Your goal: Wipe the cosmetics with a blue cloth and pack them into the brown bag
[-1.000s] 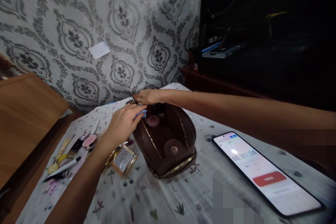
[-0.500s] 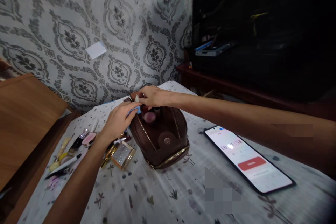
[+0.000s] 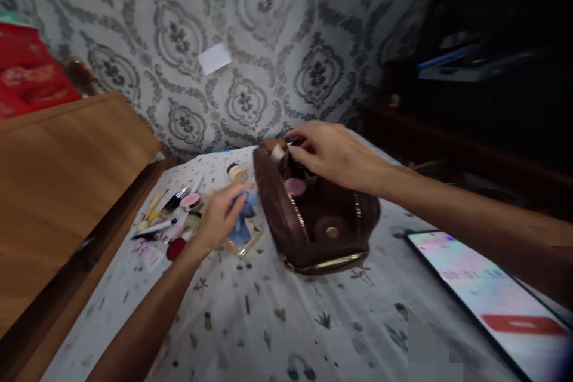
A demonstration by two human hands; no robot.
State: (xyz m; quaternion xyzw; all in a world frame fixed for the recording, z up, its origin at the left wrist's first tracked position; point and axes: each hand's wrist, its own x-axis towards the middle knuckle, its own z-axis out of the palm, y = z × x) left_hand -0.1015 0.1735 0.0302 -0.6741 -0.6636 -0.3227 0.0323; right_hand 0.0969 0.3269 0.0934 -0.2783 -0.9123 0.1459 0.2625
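Observation:
A brown zip bag [image 3: 326,259] stands unzipped on the patterned cloth, with a pink round item [image 3: 295,186] and a whitish item [image 3: 278,154] at its mouth. Over the far side of that opening is my right hand [image 3: 329,155], thumb and fingers apart, nothing visible in its grasp. To the left of the bag, my left hand [image 3: 221,215] pinches a soft, crumpled blue cloth-like piece [image 3: 243,224]. The blue piece hangs above a glass perfume bottle [image 3: 250,245] and partly hides it. Motion blurs both hands somewhat.
Several cosmetics lie left, among them a pink compact [image 3: 190,201] and a dark red round item [image 3: 176,248]. A beige dark-capped item [image 3: 237,173] is beside the bag. A lit phone [image 3: 487,292] lies right. Wooden furniture [image 3: 76,173] borders the left side.
My left hand has moved away from the bag's edge to the left, bringing the blue piece over the perfume bottle. My right hand's fingers have spread above the bag. The view has turned left.

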